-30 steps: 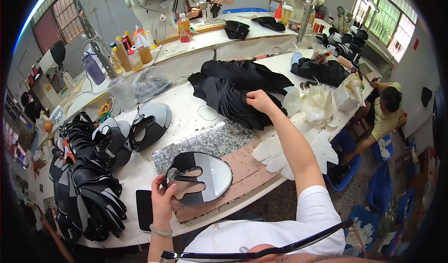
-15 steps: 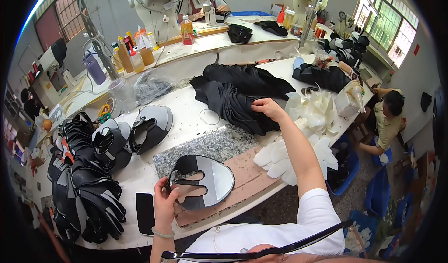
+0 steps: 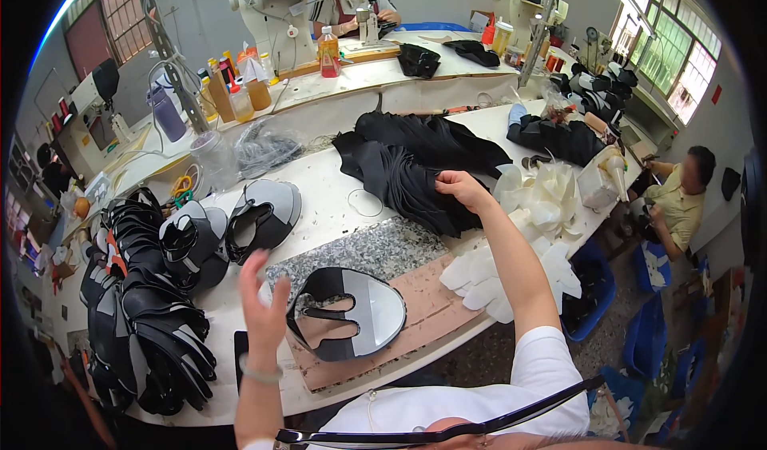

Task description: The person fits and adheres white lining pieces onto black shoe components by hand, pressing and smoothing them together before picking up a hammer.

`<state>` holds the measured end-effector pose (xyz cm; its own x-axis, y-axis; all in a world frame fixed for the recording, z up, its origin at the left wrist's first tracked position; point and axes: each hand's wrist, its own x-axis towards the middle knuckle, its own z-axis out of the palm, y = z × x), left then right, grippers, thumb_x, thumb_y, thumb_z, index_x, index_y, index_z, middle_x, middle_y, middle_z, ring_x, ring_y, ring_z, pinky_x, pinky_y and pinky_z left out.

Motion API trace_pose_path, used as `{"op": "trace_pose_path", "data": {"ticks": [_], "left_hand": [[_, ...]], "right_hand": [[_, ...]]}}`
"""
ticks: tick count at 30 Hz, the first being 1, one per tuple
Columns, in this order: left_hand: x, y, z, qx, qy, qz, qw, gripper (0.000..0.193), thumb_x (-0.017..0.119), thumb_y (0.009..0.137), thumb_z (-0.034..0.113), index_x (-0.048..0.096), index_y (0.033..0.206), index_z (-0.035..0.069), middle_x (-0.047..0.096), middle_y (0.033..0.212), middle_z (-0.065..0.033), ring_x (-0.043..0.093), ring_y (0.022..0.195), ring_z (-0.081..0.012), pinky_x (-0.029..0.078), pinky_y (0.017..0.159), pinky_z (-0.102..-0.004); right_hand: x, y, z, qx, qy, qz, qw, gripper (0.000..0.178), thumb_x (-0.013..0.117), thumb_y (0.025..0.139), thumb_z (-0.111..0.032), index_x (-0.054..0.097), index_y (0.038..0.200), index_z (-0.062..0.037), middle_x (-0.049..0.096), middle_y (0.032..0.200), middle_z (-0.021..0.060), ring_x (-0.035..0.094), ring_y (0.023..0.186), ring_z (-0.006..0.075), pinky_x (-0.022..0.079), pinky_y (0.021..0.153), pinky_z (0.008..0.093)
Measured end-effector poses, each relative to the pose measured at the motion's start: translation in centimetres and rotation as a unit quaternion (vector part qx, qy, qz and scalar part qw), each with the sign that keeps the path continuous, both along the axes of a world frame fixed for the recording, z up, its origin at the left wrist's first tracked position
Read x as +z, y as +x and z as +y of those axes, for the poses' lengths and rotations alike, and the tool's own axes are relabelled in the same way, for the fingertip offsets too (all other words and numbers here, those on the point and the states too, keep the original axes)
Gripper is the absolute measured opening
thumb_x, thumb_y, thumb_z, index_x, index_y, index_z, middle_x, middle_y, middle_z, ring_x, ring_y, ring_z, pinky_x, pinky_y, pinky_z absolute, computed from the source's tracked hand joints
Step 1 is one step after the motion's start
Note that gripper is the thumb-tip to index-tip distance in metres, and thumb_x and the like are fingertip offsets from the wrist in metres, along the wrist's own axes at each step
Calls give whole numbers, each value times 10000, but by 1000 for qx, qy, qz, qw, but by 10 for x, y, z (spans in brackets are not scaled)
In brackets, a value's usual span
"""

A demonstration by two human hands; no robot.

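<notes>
A black and grey shoe upper (image 3: 379, 314) lies flat, partly on the pink board (image 3: 431, 293) and partly on the speckled stone slab (image 3: 375, 247). Left of it, my left hand (image 3: 262, 302) is raised with its fingers apart and holds nothing; motion blurs it a little. My right hand (image 3: 462, 189) pinches the edge of a black cut piece in the fanned pile of black pieces (image 3: 399, 174) beyond the slab. White petal-shaped pieces (image 3: 511, 278) spread beside my right forearm. Two shaped grey and black uppers (image 3: 260, 217) stand farther left on the table.
A long heap of stacked uppers (image 3: 156, 314) fills the table's left side. My left forearm partly covers a dark phone (image 3: 240, 350). A glue container (image 3: 599, 180) stands at the right, near blue bins (image 3: 649, 334). Co-workers sit at the far sewing machine and at right.
My left hand has let go of the shoe upper and moved left and up, its fingers spreading. My right hand stays pinched on the black pieces. The co-worker at right has straightened up.
</notes>
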<state>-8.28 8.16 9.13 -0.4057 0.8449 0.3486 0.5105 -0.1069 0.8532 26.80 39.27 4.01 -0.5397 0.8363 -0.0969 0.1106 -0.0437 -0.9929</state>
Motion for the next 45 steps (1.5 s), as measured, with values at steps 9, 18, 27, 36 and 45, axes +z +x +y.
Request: {"op": "trace_pose_path", "data": {"ticks": [9, 18, 27, 36, 45], "left_hand": [[-71, 94, 264, -138, -274, -334, 891, 735, 594, 868, 530, 430, 1276, -59, 575, 1124, -175, 574, 838, -212, 498, 689, -360], [-64, 161, 265, -71, -59, -192, 977, 573, 607, 892, 357, 435, 1336, 40, 475, 1268, -229, 472, 1169, -396, 385, 989, -421], [-61, 101, 307, -100, -167, -339, 920, 426, 427, 980, 414, 586, 1044, 24, 654, 902, -143, 653, 819, -251, 523, 673, -400], [-109, 26, 393, 148, -113, 92, 978, 758, 777, 721, 312, 405, 1368, 181, 353, 1404, -177, 286, 1308, -405, 335, 1035, -501], [-52, -90, 413, 7, -4, 16, 1000, 364, 756, 757, 257, 647, 998, 7, 680, 857, -140, 633, 775, -239, 491, 731, -348]], "right_hand": [[-17, -11, -14, -76, 31, 79, 993, 236, 494, 876, -78, 631, 1046, 14, 648, 1019, 37, 582, 965, 129, 441, 870, 244], [-6, 16, -33, -122, -136, 342, 922, 299, 451, 897, -68, 583, 1156, 3, 627, 1154, 96, 583, 1101, 199, 419, 1000, 328], [4, -52, -51, -289, 233, -170, 913, 725, 826, 688, -199, 449, 1255, 47, 571, 1211, 145, 552, 1118, 256, 422, 978, 336], [3, -57, -54, -272, 198, -25, 941, 619, 825, 659, -65, 506, 1177, 43, 612, 1119, 129, 589, 1031, 216, 455, 929, 323], [8, -111, -46, -256, 284, -32, 923, 567, 810, 699, -148, 506, 1134, 53, 650, 1041, 207, 647, 964, 296, 494, 857, 354]]}}
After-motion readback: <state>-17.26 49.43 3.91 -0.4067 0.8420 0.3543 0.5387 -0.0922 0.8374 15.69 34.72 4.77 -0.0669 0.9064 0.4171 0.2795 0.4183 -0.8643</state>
